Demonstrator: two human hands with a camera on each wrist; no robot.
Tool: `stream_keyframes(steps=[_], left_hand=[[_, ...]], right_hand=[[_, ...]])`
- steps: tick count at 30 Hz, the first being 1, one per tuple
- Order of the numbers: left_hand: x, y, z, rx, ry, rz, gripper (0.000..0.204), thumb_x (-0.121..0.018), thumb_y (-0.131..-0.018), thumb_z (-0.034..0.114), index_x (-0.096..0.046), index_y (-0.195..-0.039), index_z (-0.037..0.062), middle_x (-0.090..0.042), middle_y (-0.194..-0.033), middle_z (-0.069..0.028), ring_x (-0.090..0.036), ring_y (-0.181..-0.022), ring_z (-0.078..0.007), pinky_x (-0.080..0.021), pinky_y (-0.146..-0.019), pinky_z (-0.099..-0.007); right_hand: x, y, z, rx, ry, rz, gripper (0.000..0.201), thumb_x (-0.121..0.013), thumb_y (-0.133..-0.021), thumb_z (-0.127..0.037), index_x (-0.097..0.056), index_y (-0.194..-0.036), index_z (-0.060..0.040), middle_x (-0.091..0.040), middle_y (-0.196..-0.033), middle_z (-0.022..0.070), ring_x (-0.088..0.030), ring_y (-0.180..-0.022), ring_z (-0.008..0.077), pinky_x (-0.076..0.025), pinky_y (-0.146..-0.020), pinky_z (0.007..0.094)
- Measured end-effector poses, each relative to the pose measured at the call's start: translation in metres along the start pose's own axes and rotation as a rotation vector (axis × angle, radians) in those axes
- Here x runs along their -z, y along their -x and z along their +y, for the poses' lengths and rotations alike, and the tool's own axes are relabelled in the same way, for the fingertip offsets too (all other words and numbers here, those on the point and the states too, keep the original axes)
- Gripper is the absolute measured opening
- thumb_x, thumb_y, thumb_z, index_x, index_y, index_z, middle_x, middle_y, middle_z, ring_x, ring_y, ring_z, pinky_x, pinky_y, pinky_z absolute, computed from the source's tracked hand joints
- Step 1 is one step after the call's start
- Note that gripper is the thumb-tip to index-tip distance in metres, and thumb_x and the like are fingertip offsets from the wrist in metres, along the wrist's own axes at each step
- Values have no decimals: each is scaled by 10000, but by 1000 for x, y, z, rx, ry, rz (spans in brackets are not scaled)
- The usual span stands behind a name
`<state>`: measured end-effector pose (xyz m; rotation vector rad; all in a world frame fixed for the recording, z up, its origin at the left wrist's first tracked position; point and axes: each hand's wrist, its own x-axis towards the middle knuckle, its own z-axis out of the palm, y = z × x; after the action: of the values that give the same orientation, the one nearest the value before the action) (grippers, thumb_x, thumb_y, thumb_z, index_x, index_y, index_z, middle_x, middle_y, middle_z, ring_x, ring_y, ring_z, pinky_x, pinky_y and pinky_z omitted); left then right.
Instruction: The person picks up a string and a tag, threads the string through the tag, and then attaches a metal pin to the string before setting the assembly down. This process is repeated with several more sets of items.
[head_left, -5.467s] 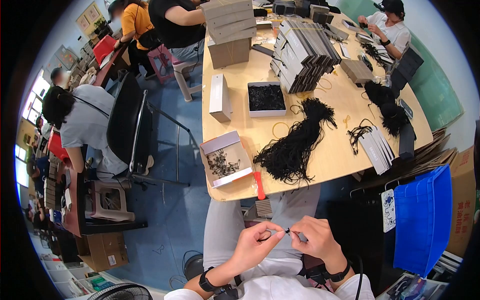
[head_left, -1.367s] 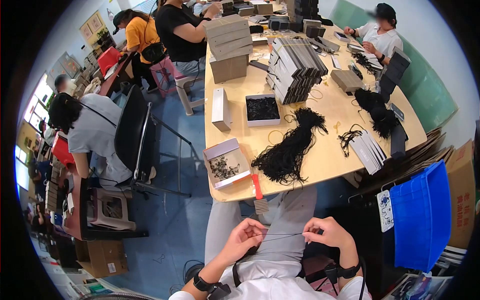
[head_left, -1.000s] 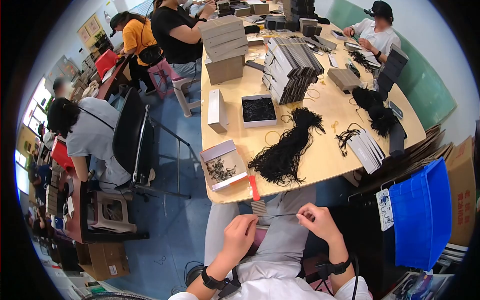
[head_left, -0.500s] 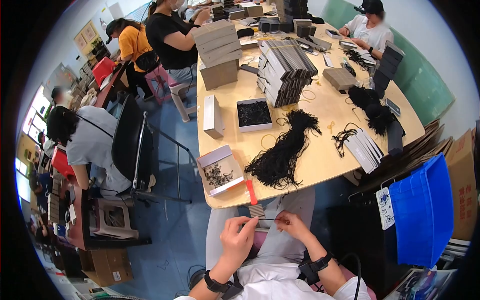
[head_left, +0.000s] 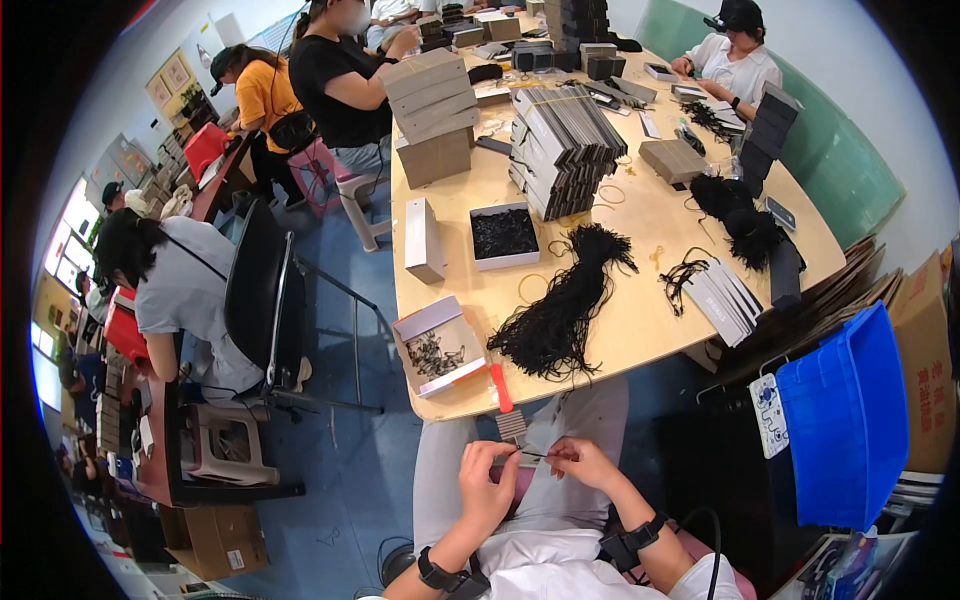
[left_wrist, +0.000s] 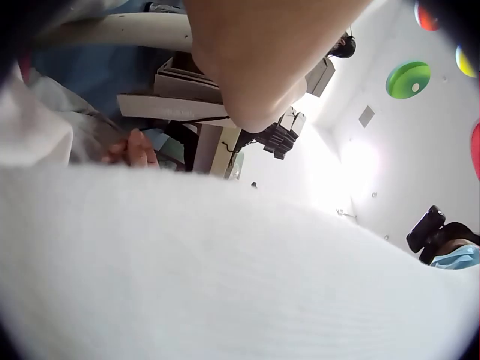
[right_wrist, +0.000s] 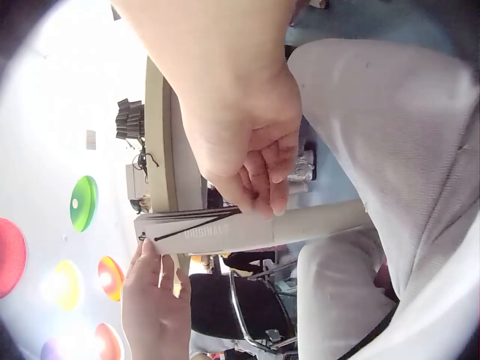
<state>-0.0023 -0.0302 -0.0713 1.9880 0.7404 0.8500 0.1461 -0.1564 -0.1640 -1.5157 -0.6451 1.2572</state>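
Observation:
Over the lap, my left hand point(head_left: 486, 487) pinches one end of a short black cord point(head_left: 532, 454) between thumb and forefinger. My right hand point(head_left: 585, 462) pinches the cord a little to the right, fingertips close to the left ones. In the right wrist view the cord point(right_wrist: 196, 223) slants between the left hand point(right_wrist: 156, 304) and the right hand point(right_wrist: 251, 154), across a stack of pale cards point(right_wrist: 202, 238) with printed lettering. In the left wrist view a sleeve covers much of the picture; the right hand's fingers point(left_wrist: 136, 150) show past it.
On the table point(head_left: 640, 340) before me lie a bundle of black cords point(head_left: 565, 310), a box of small metal pieces point(head_left: 438, 350), a box of black pieces point(head_left: 505, 235), and a red-handled tool point(head_left: 501, 388). Stacked cards point(head_left: 565, 150) stand behind; a blue bin point(head_left: 850, 420) is at right.
From a wide stretch of cord about a second ago, my right hand has moved left and lower, close to the left hand. The left hand has shifted slightly lower; both still pinch the cord.

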Motion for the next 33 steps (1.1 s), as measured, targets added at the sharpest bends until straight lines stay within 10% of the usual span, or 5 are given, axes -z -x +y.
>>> stream_keyframes(steps=[6, 11, 22, 29, 33], left_hand=[[4, -2, -5, -4, 36, -61, 118, -692, -757, 21, -593, -821, 16, -603, -830, -77, -568, -777, -212, -442, -708, -306], [18, 1, 2, 519, 693, -232, 99, -644, -848, 50, -553, -885, 40, -595, -897, -31, -570, -874, -134, -437, -799, -294], [22, 9, 27, 276, 607, -436, 69, -642, -832, -13, -592, -879, -8, -617, -1165, -169, -602, -976, -146, -461, -849, -277], [20, 1, 45, 329, 466, -378, 193, -714, -782, -24, -616, -947, -33, -687, -970, -130, -647, -851, -132, -497, -782, -250], [23, -5, 50, 376, 600, -336, 248, -756, -766, 36, -638, -983, 11, -702, -872, -56, -658, -781, -72, -512, -639, -199]], right_hand=[[-1, 2, -1, 0, -23, 9, 134, -645, -866, -85, -609, -938, 23, -652, -736, 73, -622, -642, 131, -490, -590, 257], [6, 16, -34, 43, 39, 14, 128, -643, -866, -77, -622, -948, 19, -677, -784, 79, -655, -690, 142, -496, -585, 255], [-5, 53, -121, 787, 524, 112, 148, -683, -809, -50, -639, -950, -45, -646, -868, 64, -650, -754, 159, -497, -579, 262], [-20, 55, -112, 556, 381, 314, 262, -735, -763, -82, -625, -1000, -59, -619, -935, 54, -630, -799, 167, -501, -671, 276], [-13, 39, -86, 411, -162, -109, 454, -726, -766, -70, -550, -1184, -42, -587, -1122, 71, -561, -1059, 176, -418, -937, 332]])
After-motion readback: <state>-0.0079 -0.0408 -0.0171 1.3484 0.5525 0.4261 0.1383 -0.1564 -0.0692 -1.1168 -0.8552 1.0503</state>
